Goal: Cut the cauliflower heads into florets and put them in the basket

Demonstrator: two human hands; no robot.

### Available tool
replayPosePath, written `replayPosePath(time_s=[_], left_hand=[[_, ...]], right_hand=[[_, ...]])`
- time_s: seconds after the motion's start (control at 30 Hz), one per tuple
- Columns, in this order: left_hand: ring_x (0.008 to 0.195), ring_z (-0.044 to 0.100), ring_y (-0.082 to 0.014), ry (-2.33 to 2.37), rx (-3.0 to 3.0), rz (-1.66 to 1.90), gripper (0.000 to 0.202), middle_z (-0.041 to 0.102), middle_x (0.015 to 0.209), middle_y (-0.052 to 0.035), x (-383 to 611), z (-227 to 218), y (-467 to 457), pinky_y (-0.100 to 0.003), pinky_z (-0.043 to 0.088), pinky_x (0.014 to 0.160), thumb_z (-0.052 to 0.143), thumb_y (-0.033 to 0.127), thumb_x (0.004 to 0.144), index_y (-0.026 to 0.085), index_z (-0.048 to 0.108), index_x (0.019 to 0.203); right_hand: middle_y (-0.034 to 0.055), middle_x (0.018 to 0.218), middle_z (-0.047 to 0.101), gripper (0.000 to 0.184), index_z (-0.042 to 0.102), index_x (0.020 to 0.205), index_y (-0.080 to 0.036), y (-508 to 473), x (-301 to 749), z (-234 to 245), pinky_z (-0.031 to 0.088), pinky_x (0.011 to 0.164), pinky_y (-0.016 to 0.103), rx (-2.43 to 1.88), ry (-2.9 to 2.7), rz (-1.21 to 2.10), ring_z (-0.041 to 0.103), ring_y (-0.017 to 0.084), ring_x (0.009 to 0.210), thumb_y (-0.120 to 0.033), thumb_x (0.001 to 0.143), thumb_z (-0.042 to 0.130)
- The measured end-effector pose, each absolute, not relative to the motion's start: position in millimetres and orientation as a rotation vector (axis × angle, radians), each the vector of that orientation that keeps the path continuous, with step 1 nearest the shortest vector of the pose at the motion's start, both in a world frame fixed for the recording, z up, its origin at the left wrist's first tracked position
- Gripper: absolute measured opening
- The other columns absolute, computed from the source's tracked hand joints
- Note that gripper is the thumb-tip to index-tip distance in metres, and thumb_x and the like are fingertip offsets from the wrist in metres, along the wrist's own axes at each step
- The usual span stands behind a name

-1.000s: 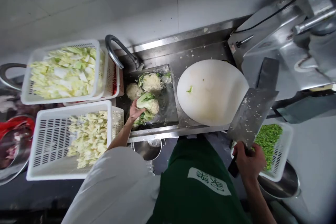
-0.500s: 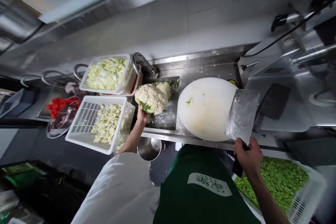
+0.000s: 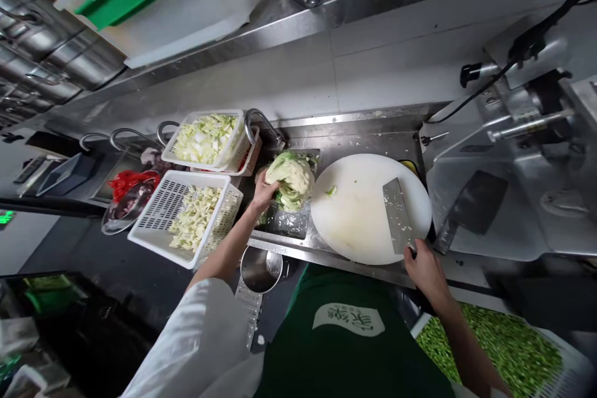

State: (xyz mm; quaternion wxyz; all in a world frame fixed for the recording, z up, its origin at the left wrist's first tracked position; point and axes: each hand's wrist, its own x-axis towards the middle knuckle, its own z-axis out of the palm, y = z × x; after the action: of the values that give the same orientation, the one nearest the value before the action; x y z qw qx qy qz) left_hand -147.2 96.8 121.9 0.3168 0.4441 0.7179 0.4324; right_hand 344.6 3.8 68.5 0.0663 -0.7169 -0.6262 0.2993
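My left hand (image 3: pixel 265 190) is closed around a head of cauliflower (image 3: pixel 290 177), held over the sink (image 3: pixel 291 224). The head is tilted, with its pale green leaves and stem side showing on the left and its white top to the right. My right hand (image 3: pixel 423 264) grips the handle of a cleaver (image 3: pixel 397 214), whose blade stands steeply over the right part of the round white cutting board (image 3: pixel 357 224). A small green leaf scrap (image 3: pixel 331 191) lies on the left of the board.
Left of the sink stand a white basket (image 3: pixel 152 233) of cauliflower florets and another basket (image 3: pixel 237 137) of chopped cabbage, beside a curved faucet (image 3: pixel 261 118). A metal pot (image 3: pixel 261 270) sits below the sink edge. Chopped greens (image 3: pixel 489 342) fill a crate at lower right.
The cauliflower has been turned so its leafy side shows, and lifted slightly toward the board. The cleaver has swung left, from lying flat at the board's edge to standing steeply over it.
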Motion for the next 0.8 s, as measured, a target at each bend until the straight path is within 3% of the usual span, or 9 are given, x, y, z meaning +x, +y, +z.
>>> replayPosePath(time_s=[0.17,0.27,0.43,0.53,0.67,0.8], left_hand=[[0.113,0.067,-0.0363,1.974,1.652,0.526,0.089,0.070,0.107,-0.0096,-89.3,121.1,131.3,-0.044,0.054,0.098,0.090,0.043,0.065,0.021,0.053,0.143],[0.112,0.065,-0.0418,2.076,1.788,0.196,0.094,0.063,0.115,-0.0141,-53.5,120.7,145.2,-0.049,0.050,0.098,0.090,0.054,0.065,0.023,0.052,0.145],[0.114,0.061,-0.0431,2.035,1.794,-0.037,0.106,0.055,0.124,-0.0186,-34.9,132.3,148.9,-0.048,0.049,0.097,0.086,0.064,0.068,0.021,0.042,0.154],[0.118,0.056,-0.0412,1.985,1.879,-0.080,0.099,0.054,0.123,-0.0161,-28.4,146.4,141.5,-0.050,0.050,0.099,0.085,0.057,0.073,0.024,0.041,0.155],[0.127,0.048,-0.0401,1.765,2.156,-0.092,0.094,0.049,0.135,-0.0143,-13.1,159.1,122.8,-0.053,0.051,0.103,0.089,0.031,0.069,0.032,0.048,0.153],[0.146,0.036,-0.0366,1.608,2.140,0.198,0.096,0.040,0.152,-0.0124,-21.1,148.5,108.4,-0.053,0.038,0.121,0.086,0.021,0.071,0.031,0.044,0.156]], right_hand=[[0.0065,0.081,0.067,0.021,0.062,0.112,-0.014,9.8,338.9,69.0,0.029,0.065,0.029,-2.199,-1.925,0.917,0.057,0.018,0.069,-0.021,0.101,0.046],[0.0096,0.088,0.070,0.024,0.060,0.118,-0.013,11.6,338.7,70.2,0.028,0.067,0.030,-2.234,-1.902,0.969,0.059,0.020,0.074,-0.022,0.103,0.044],[0.0131,0.095,0.072,0.025,0.058,0.120,-0.012,13.7,342.5,64.2,0.029,0.068,0.030,-2.247,-1.859,1.041,0.064,0.023,0.082,-0.024,0.105,0.042],[0.0136,0.094,0.073,0.023,0.058,0.119,-0.013,15.1,344.4,57.9,0.030,0.069,0.030,-2.247,-1.842,1.065,0.066,0.024,0.085,-0.025,0.104,0.045],[0.0138,0.095,0.073,0.021,0.058,0.116,-0.014,19.9,345.7,55.0,0.032,0.070,0.029,-2.219,-1.839,1.080,0.067,0.025,0.086,-0.026,0.105,0.045],[0.0139,0.094,0.073,0.021,0.058,0.115,-0.014,24.3,347.0,57.5,0.032,0.070,0.030,-2.228,-1.843,1.084,0.068,0.026,0.087,-0.026,0.105,0.045]])
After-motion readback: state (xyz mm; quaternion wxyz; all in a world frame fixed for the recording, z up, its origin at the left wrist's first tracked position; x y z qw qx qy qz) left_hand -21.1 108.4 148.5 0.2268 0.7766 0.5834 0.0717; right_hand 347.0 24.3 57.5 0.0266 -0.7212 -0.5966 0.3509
